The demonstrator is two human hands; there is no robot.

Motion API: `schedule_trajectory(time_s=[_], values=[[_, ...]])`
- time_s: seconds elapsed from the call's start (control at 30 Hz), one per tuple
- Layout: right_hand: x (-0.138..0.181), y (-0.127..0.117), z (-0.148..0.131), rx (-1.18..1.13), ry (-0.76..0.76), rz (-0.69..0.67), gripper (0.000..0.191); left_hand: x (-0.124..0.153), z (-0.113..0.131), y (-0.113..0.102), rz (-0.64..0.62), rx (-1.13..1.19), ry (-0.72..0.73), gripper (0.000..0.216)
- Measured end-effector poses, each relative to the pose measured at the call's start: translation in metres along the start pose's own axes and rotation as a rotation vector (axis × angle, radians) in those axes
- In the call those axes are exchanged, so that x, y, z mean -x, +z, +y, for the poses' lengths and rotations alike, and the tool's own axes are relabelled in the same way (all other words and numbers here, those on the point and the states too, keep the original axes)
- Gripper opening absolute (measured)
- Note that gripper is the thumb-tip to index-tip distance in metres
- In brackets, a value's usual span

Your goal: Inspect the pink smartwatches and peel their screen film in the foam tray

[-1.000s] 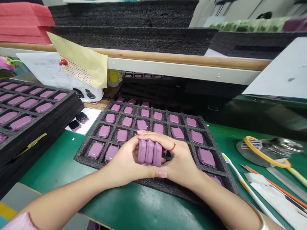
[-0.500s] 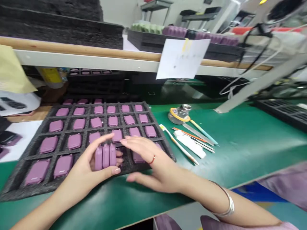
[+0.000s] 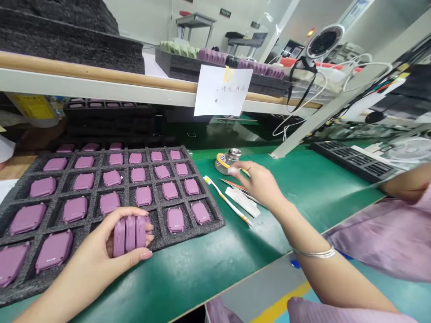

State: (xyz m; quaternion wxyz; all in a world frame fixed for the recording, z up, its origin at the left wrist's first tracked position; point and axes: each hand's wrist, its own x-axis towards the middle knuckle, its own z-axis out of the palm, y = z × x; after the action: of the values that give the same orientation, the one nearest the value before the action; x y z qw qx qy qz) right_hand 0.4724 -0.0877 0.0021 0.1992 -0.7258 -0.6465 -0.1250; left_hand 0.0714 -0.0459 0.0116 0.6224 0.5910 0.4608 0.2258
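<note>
My left hand (image 3: 97, 251) is closed around three purple watch cases (image 3: 130, 235), stood on edge side by side between thumb and fingers. It is over the front of the black foam tray (image 3: 158, 244), whose compartments hold more purple watch cases (image 3: 143, 196). My right hand (image 3: 261, 181) is over the tools, its fingers stretched toward a glass bottle (image 3: 224, 166) with a metal cap and a yellow ring around it. The fingertips are slightly blurred, and I see nothing held in them. Below that hand lie a toothbrush (image 3: 229, 202), a crumpled white cloth or paper (image 3: 243, 202) and partly hidden slim tools.
A shelf (image 3: 158, 92) crosses above the bench, with foam trays and a hanging paper sheet (image 3: 224, 89). A slanted white post (image 3: 299, 130) meets the green bench at the right. Beyond it are a black slotted tray (image 3: 353, 159) and another person's arm (image 3: 407, 184).
My right hand has moved away from the watch cases, rightward to the tools. My left hand still grips the three watch cases. The view has turned right.
</note>
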Motion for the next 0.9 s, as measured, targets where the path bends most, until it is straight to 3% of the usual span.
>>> schedule_trajectory(time_s=[0.13,0.27,0.43,0.5,0.6,0.67,0.73,0.8,0.9], values=[[-0.037,-0.013,0.014,0.063,0.140,0.078,0.026,-0.001,-0.001,-0.001,-0.013,-0.003,0.011,0.061],[-0.063,-0.016,0.023,0.117,0.185,0.001,0.009,-0.001,0.001,-0.004,-0.061,-0.004,0.011,0.059],[-0.070,-0.026,0.009,0.114,0.173,-0.056,0.013,0.000,0.002,-0.005,-0.120,-0.003,0.025,0.055],[-0.068,-0.029,-0.011,0.106,0.167,-0.024,0.014,0.001,0.001,-0.006,-0.147,0.005,0.056,0.055],[-0.047,-0.028,-0.065,0.037,0.112,0.076,0.006,0.001,-0.002,-0.007,-0.140,-0.001,0.098,0.055],[-0.020,-0.027,-0.113,-0.214,-0.086,0.184,0.014,0.001,-0.003,-0.007,-0.122,-0.015,0.121,0.055],[0.010,-0.023,-0.158,-0.466,-0.444,0.129,0.003,0.002,-0.002,-0.007,-0.112,-0.037,0.142,0.054],[0.030,-0.018,-0.190,-0.595,-0.543,0.049,0.013,0.003,-0.001,-0.007,-0.111,-0.071,0.152,0.054],[0.036,-0.009,-0.209,-0.667,-0.566,0.004,0.019,0.002,0.001,-0.007,-0.124,-0.124,0.165,0.052]])
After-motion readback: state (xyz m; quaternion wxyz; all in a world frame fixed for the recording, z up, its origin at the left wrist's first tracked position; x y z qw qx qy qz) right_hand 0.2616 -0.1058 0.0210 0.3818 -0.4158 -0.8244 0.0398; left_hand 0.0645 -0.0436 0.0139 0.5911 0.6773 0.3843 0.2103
